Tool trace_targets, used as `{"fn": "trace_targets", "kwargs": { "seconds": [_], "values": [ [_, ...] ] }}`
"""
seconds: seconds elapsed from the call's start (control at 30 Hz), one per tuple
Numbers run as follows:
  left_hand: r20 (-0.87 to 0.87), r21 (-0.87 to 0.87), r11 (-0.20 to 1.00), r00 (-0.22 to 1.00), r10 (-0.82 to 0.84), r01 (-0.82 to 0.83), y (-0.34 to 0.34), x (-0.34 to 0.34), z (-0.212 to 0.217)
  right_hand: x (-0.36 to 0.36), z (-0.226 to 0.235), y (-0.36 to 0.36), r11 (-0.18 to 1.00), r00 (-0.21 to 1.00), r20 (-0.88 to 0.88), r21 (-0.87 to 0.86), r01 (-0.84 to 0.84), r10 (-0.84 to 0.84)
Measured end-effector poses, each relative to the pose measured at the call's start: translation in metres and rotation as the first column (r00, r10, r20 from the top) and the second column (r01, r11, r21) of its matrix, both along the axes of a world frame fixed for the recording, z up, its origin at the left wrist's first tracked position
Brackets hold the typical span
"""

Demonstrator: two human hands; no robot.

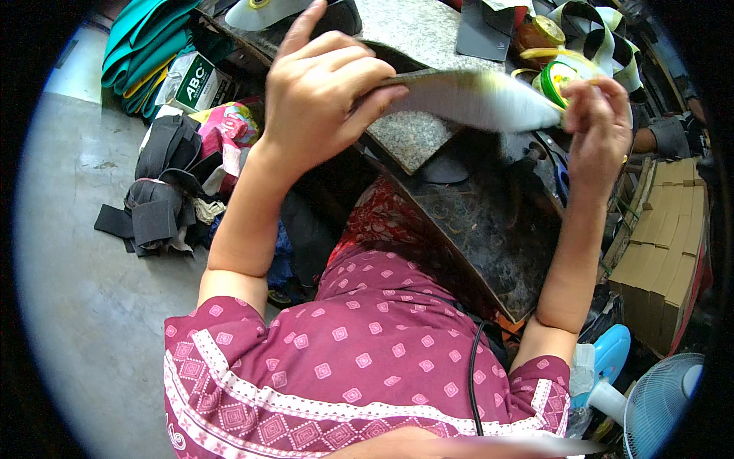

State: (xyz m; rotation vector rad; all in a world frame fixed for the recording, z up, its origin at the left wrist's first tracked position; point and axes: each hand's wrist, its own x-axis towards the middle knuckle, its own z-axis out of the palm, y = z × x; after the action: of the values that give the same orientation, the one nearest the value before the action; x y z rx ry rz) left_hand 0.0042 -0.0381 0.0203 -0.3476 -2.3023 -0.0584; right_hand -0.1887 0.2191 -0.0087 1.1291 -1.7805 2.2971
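Nearest to me is my own lap in the magenta patterned garment (367, 367), with a black cable (474, 367) running down it. I take the speckled stone slab (417, 130) as my landmark.

Just above the slab's near edge I hold a long pale sole-shaped piece (474, 98) level between both hands. My left hand (321, 92) pinches its dark-edged end, thumb under and fingers closed over the top, index finger lifted. My right hand (600, 122) holds the other, pointed end in a narrow fingertip pinch, and something thin and yellowish shows there; I cannot tell what it is.

As I judge it, the piece is mid-handling: it is off the slab and in the air, and its surface is blurred, so I cannot tell how much of the work on it is finished.

Right of the slab sits an open round tin (562, 76) with a yellow-green rim. Left of the slab, on the floor, lie dark fabric scraps (157, 203) and rolled teal sheets (141, 46). Further right stand stacked cardboard boxes (665, 252).
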Motion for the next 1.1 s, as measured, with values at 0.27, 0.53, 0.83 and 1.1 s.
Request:
{"fn": "trace_targets", "kwargs": {
  "seconds": [0.27,0.53,0.83,1.1],
  "values": [
    [0.182,0.263,0.911,0.944,0.277,-0.318,0.072,-0.012,-0.006,0.006,0.018,0.015,0.991,0.990,0.049,-0.033,0.132,-0.130],
    [-0.048,0.463,0.884,0.998,-0.045,0.062,0.063,-0.048,-0.008,0.041,0.017,0.002,0.892,0.995,-0.073,0.452,-0.031,0.071],
    [0.025,0.252,0.954,0.984,-0.175,0.164,0.081,-0.008,-0.016,0.058,0.012,0.004,0.886,0.957,-0.032,0.389,-0.254,0.288],
    [0.033,0.677,0.712,0.959,-0.280,0.185,0.083,0.025,-0.023,0.069,0.022,0.005,0.741,0.916,0.108,0.555,-0.377,0.386]
  ]
}}
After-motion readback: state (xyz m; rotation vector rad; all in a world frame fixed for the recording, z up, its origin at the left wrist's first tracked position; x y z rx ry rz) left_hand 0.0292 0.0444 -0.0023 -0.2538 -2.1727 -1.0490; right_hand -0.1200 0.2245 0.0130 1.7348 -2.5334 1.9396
